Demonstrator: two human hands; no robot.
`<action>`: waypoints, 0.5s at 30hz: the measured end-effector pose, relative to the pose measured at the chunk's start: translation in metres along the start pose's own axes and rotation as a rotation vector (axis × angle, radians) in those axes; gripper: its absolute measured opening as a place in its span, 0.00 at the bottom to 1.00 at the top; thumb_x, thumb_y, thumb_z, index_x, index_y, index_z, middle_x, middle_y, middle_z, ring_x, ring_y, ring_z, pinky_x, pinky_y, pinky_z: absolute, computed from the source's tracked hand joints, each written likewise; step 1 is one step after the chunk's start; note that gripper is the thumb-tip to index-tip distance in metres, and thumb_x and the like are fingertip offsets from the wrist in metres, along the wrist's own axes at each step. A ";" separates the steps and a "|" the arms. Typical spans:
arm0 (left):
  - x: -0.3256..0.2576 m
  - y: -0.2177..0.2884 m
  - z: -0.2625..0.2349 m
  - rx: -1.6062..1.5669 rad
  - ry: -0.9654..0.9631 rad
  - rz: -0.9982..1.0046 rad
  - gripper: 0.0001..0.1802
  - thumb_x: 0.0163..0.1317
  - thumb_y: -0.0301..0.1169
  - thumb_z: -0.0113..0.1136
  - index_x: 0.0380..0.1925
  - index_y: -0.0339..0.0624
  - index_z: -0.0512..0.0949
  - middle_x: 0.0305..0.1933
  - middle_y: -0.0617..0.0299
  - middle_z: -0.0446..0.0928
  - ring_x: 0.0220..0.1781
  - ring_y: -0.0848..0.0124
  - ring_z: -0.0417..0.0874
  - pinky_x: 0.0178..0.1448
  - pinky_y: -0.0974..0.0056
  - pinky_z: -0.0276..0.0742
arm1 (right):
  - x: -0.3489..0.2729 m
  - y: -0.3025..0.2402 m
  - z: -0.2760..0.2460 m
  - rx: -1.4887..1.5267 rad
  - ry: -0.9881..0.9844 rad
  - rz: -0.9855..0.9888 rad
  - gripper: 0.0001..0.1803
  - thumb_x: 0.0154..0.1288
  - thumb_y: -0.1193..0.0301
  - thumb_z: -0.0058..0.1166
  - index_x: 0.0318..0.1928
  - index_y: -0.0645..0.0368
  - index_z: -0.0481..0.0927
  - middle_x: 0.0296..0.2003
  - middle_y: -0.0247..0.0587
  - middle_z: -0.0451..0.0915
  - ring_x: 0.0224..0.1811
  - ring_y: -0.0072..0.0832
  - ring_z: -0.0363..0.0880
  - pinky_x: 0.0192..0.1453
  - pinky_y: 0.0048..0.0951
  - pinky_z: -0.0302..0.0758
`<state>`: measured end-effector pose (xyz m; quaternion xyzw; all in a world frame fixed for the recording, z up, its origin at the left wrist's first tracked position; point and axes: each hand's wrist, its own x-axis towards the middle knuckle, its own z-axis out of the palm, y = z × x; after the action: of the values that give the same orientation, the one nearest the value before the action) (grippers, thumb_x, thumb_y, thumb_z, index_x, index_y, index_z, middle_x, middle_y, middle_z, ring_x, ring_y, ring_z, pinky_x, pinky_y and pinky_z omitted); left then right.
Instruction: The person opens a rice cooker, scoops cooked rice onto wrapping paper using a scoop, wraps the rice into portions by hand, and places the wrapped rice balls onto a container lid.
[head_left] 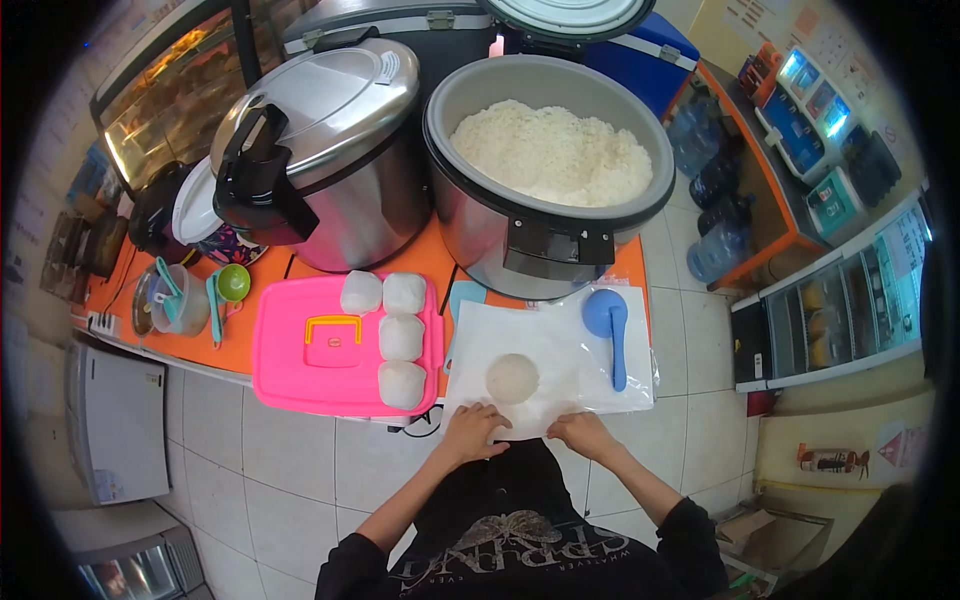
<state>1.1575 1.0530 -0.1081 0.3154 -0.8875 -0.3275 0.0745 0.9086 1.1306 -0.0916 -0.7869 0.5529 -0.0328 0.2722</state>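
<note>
"Item?"
"White paper, one sheet, on the tabletop before the wearer; pale round mound, apparently rice, upon it."
"Grip?"
"Left hand, right hand: fingers closed on the paper's near edge."
"Handling?"
"Judged: paper light, pliable; mound soft, crumbly. Best held by the paper's edges, mound supported beneath."

Matt paper sheet; glossy metal cooker lid

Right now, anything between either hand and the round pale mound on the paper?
Nothing visible. Left hand and right hand grip the near edge of the white paper; only bare paper separates them from the mound.
</note>
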 end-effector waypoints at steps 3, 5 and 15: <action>0.003 0.002 0.012 -0.080 -0.003 0.023 0.16 0.45 0.44 0.65 0.36 0.56 0.80 0.38 0.67 0.75 0.45 0.65 0.74 0.46 0.59 0.67 | 0.008 -0.003 -0.009 -0.002 -0.029 0.032 0.11 0.54 0.59 0.55 0.29 0.53 0.81 0.25 0.38 0.77 0.32 0.37 0.78 0.35 0.37 0.73; 0.003 -0.005 0.023 -0.166 -0.025 0.013 0.15 0.46 0.43 0.64 0.35 0.55 0.80 0.38 0.68 0.75 0.45 0.65 0.74 0.46 0.61 0.67 | 0.013 -0.011 -0.018 -0.057 -0.069 0.064 0.11 0.48 0.59 0.61 0.26 0.52 0.80 0.27 0.36 0.77 0.37 0.37 0.77 0.37 0.38 0.72; 0.005 -0.059 -0.015 -0.157 0.255 -0.266 0.16 0.50 0.32 0.63 0.39 0.47 0.73 0.21 0.60 0.74 0.28 0.59 0.78 0.30 0.57 0.69 | -0.002 0.037 0.012 0.397 0.253 -0.066 0.07 0.51 0.73 0.62 0.34 0.57 0.83 0.41 0.44 0.81 0.45 0.31 0.77 0.48 0.33 0.73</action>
<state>1.1884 1.0071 -0.1346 0.4622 -0.7931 -0.3599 0.1668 0.8802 1.1278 -0.1185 -0.7250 0.5394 -0.2482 0.3490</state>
